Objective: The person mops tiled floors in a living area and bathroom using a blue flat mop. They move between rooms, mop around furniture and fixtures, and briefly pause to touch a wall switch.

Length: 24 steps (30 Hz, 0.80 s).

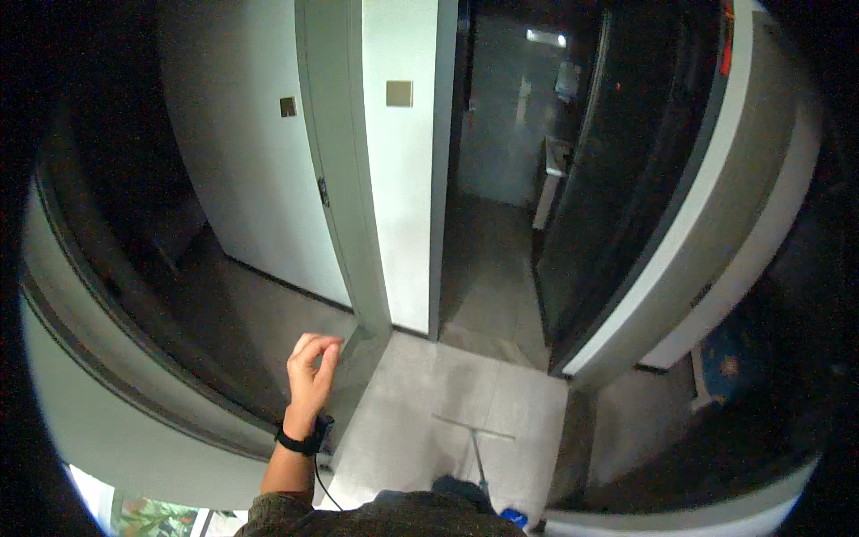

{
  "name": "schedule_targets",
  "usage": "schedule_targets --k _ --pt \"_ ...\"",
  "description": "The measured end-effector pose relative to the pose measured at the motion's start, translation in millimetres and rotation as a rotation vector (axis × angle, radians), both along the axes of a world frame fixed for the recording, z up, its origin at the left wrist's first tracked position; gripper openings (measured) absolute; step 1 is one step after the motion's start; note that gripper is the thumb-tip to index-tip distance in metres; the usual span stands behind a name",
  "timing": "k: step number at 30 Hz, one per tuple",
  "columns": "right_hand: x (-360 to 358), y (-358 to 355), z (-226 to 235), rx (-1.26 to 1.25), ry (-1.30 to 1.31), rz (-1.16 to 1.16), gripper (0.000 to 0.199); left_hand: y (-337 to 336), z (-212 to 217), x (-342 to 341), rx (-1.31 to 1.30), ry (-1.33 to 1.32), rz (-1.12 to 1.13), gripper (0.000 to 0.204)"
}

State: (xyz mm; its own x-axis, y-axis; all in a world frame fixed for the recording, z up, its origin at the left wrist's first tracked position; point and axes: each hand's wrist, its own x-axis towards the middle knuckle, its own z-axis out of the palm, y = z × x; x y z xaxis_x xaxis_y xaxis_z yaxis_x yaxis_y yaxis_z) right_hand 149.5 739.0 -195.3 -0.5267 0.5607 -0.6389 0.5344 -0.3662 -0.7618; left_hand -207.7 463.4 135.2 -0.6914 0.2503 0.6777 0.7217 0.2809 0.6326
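Note:
My left hand (311, 369) is raised in front of the doorway on the left, with a black wristband (301, 440) and a small device at the wrist. Its fingers curl over toward the thumb, their tips close together, and nothing shows in the grip. My right hand is out of the picture. A flat-headed floor mop (473, 429) stands on the pale tiles before my body. Its thin pole runs down toward me and disappears at the dark clothing, so whatever holds it is hidden.
A dark room opens beyond the left door frame (344, 179). Straight ahead, a narrow doorway leads to a dim room with a white basin (557, 157). At the right, another dark opening shows a blue patterned item (727, 365). One blue foot covering (514, 517) appears below.

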Motion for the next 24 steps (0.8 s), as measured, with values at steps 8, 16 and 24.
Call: schedule_targets --k 8,16,24 --pt "-124 123 10 0.062 0.102 0.242 0.04 160 -16 -139 -0.032 -0.085 -0.104 0.05" --pt "-229 243 12 0.083 0.13 0.361 0.041 355 58 -299 -0.07 0.12 0.08 0.078" --pt "-284 353 1 0.111 -0.057 0.235 0.042 476 104 -476 0.172 0.199 0.387 0.074"
